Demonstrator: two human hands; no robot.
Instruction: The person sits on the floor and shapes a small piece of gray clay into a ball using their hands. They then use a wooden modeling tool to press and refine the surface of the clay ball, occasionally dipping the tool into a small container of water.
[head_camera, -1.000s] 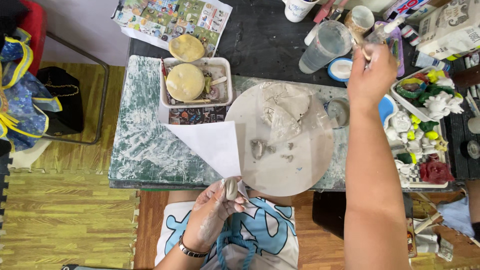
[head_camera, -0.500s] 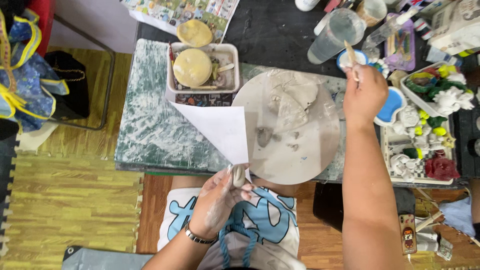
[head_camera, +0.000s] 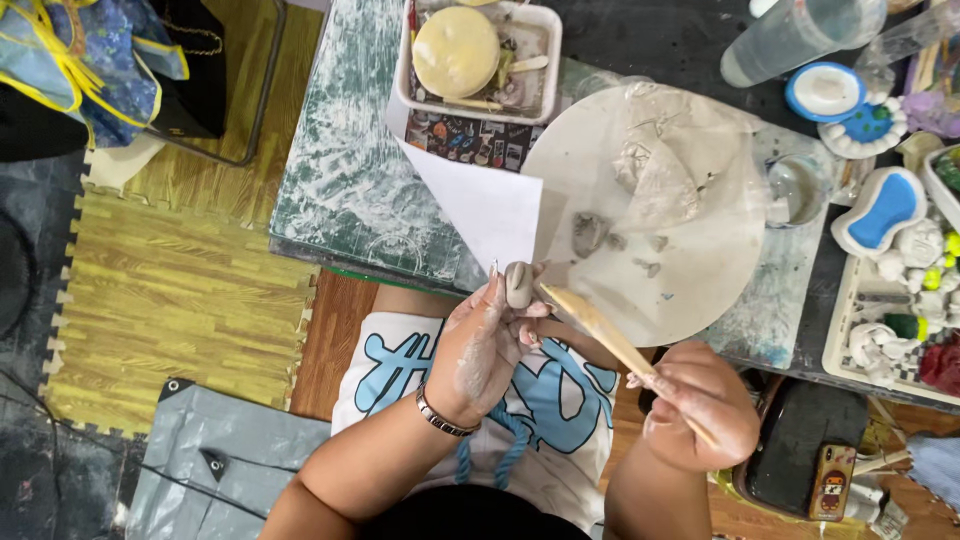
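Though small and partly hidden by fingertips, the grey clay lump shows as a smooth rounded piece, dull grey, held up at the near edge of the work table, just over the person's lap. A flat wooden modelling stick, pale tan, slants from the lump's right side down toward the near right; its tip touches or nearly touches the clay.

Beyond the lump lies a round white board smeared with pale clay, carrying a larger flattened clay mass and a few small grey scraps. A white sheet of paper lies on the board's left side, partly over a green marbled mat. Farther off sits a white tray with a round yellow disc in it. To the right stand a clear plastic cup, a blue and white dish and small painted figures. Nothing lies between the hands and the board.

The left hand, dusted with clay and wearing a bracelet, is curled nearly closed, its fingertips pinching the lump. The right hand is closed in a loose fist around the stick's lower end.
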